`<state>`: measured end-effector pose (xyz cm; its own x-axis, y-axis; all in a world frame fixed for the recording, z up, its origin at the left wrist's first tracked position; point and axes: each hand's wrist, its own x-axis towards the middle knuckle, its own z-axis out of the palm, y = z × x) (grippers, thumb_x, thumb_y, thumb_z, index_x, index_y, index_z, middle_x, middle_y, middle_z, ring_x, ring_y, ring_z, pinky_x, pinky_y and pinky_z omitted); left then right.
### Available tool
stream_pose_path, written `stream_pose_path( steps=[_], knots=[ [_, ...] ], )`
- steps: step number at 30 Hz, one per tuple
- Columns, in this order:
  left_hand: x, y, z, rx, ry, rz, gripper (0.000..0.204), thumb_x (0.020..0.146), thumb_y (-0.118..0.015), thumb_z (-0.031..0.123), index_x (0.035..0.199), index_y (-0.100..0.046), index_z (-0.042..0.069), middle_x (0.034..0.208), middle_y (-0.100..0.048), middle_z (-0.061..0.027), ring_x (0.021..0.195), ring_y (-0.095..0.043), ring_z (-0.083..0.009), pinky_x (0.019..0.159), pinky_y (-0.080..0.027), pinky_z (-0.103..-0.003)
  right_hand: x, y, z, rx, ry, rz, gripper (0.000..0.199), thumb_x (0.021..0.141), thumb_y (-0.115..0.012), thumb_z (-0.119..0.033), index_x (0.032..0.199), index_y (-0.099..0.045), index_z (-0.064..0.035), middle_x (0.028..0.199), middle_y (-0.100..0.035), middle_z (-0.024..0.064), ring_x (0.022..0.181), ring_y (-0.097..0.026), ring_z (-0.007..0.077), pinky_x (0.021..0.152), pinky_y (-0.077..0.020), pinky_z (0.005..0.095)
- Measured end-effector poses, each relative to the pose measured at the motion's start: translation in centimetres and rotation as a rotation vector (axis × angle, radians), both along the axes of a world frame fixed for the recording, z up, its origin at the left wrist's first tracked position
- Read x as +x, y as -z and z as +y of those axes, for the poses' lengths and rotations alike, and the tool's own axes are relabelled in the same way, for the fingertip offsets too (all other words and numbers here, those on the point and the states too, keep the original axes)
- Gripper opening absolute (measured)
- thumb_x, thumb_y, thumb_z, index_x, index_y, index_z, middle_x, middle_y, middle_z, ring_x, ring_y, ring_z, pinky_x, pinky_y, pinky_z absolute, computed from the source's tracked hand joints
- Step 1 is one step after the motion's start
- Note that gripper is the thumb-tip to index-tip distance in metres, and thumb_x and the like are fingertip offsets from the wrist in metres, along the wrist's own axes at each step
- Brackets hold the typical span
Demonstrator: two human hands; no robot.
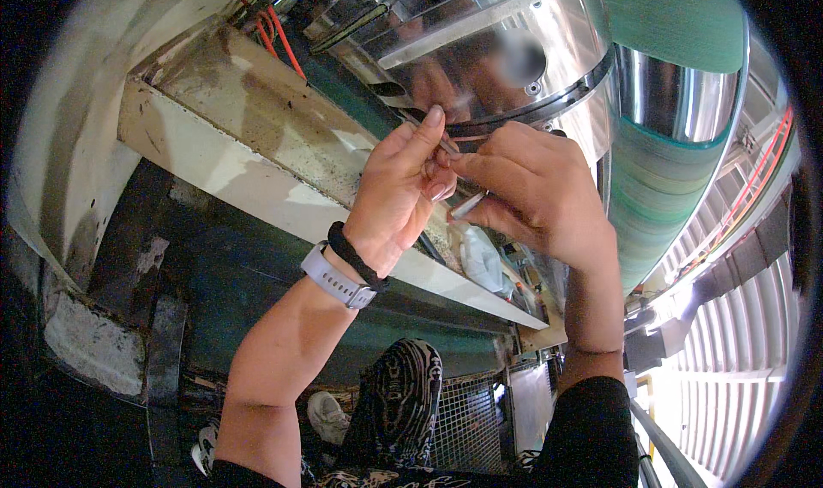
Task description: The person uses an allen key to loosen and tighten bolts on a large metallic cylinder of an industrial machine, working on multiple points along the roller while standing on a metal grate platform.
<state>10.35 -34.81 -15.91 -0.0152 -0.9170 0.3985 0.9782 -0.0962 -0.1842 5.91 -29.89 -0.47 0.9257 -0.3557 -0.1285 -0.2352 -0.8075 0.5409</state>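
Note:
Both hands are raised close together in front of a shiny metal cylinder (480, 85) with a dark band around its lower edge. My left hand (399, 183), palm turned up and fingers curled, pinches a thin grey piece (447, 147) near its thumb. The fingertips of my right hand (540, 188) meet that piece from the other side. Out of the right hand's curled fingers sticks a short silver metal rod (468, 205); its other end is hidden, so its exact kind is unclear.
A worn cream beam (231, 166) runs below the hands. Further right is a large roller (677, 179) with green bands. A clear plastic bag (482, 261) lies beyond the beam. Orange-red cables (283, 42) hang at the upper left. A wire mesh (467, 419) stands beside my knee.

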Motion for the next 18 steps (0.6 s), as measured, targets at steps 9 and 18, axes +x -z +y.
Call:
stream_pose_path(
  steps=[9,18],
  knots=[
    [0.2,0.4,-0.1,-0.052,0.049,0.007,0.024,0.092,-0.051,0.025,0.076,-0.049,0.007,0.063,-0.05,-0.0016,0.05,-0.046,-0.0092,0.045,-0.035,-0.022,-0.5,3.3,0.6,0.316,0.475,-0.659,0.021,0.094,-0.042,-0.02,0.099,-0.053,-0.0028,0.062,-0.057,0.0101,0.051,-0.059,0.0152,0.049,-0.0453,0.0286],
    [0.6,0.3,0.1,-0.052,0.065,0.022,0.023,0.092,-0.05,0.026,0.079,-0.05,0.006,0.065,-0.051,-0.0011,0.051,-0.046,-0.0091,0.046,-0.036,-0.021,-0.7,5.2,0.0,0.687,0.451,-1.191,0.042,0.094,-0.03,-0.025,0.117,-0.043,0.008,0.045,-0.043,0.0053,0.03,-0.034,0.0116,0.032,-0.0289,0.023]
  ],
)
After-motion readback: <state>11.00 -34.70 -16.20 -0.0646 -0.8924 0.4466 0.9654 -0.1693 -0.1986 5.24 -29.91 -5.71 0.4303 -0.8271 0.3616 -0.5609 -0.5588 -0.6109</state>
